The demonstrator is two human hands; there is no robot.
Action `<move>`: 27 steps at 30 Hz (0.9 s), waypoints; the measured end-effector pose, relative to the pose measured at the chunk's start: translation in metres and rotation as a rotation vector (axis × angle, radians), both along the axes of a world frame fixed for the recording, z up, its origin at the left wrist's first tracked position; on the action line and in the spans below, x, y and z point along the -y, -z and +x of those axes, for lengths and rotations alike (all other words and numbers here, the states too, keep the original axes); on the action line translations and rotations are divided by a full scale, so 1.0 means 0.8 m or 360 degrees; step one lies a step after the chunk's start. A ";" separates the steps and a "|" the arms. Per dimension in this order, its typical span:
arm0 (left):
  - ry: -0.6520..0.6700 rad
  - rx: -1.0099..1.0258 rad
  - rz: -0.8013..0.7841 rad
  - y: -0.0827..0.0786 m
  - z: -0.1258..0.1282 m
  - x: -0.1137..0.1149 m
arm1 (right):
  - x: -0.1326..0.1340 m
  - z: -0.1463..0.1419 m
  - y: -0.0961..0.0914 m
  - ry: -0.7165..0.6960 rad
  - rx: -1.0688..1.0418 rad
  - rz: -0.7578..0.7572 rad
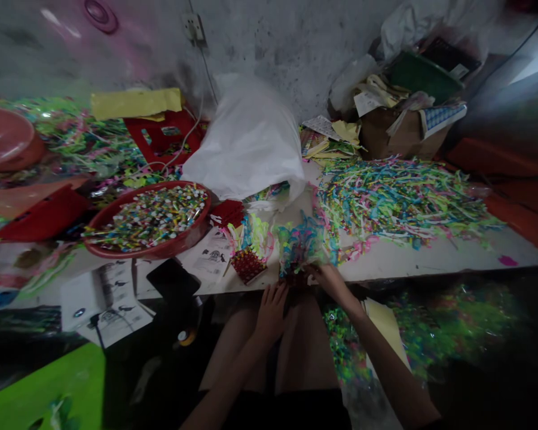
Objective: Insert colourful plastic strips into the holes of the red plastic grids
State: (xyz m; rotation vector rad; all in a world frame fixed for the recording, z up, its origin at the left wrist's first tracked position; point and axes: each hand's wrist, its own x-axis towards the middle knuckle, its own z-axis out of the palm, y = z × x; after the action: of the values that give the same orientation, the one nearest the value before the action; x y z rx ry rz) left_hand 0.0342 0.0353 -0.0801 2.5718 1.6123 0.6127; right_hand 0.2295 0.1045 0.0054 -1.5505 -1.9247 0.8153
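My left hand [272, 307] lies at the table's front edge with its fingers stretched out, the tips at the lower side of a dark red patterned packet [292, 276]. Blue and pink strips [301, 242] stick out of the top of that packet. On the packet's right side is my right hand [325, 279], its fingers bent and pressed together among the strip ends; what they pinch is too dark and small to make out. Just left, a second red dotted packet [249, 266] lies with pale green, blue and white strips [255, 234] fanning from it.
A red basin [186, 240] full of small colourful pieces stands left, near a black phone-like object [173, 279] and printed sheets [112, 298]. Behind sits a white sack [255, 137]. A wide heap of coloured strips [399, 200] and a cardboard box [403, 134] are at right.
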 end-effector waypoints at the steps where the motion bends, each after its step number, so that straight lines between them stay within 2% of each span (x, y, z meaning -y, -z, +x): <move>1: -0.0008 0.0019 -0.0001 0.001 0.000 0.000 | 0.000 0.000 -0.002 -0.0017 0.0033 -0.0007; 5: 0.0010 0.0077 -0.0021 0.004 0.001 -0.002 | 0.000 -0.003 -0.007 -0.0030 0.0025 -0.0018; 14: 0.0002 0.0144 -0.0010 0.007 0.004 0.000 | -0.001 -0.002 -0.002 -0.0095 0.0021 -0.0055; 22: -0.0001 0.0139 0.0082 0.009 0.007 -0.001 | -0.015 -0.026 -0.030 -0.0116 0.0304 -0.0031; 27: -0.0058 0.0131 0.0025 0.002 0.010 -0.005 | -0.021 -0.035 -0.034 -0.0131 0.0501 0.0045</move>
State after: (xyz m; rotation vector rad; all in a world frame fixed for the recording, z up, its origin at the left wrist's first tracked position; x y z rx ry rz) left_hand 0.0422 0.0389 -0.0816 2.4977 1.6384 0.7269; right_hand 0.2016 0.1210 0.0326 -1.6724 -2.2246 0.6006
